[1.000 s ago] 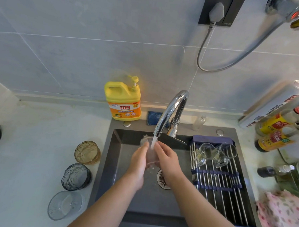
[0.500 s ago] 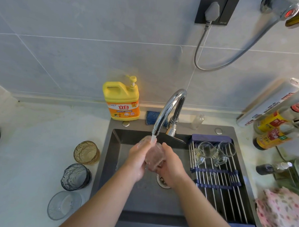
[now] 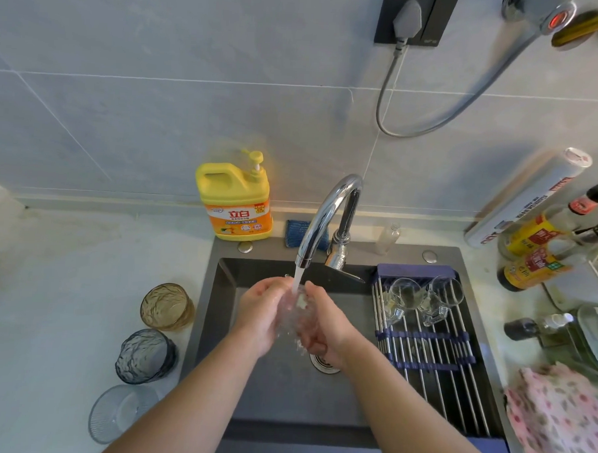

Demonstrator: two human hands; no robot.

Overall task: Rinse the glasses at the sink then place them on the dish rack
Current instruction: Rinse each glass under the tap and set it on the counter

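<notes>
Bright, even daylight; soft shadows on the wall tiles [image 3: 160, 83]; glare on the faucet [image 3: 325, 213]; wide-angle bending at edges; slight softness throughout.

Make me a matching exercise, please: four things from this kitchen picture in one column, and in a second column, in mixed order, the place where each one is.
Things
1. amber glass
2. clear glass
3. yellow dish soap bottle
4. two glass mugs

Places
A. on the dish rack
B. between the left hand and the right hand, under the faucet stream
C. on the counter, left of the sink
D. against the wall, behind the sink's back left corner

Pairs: 1-C, 2-B, 3-D, 4-A
</notes>
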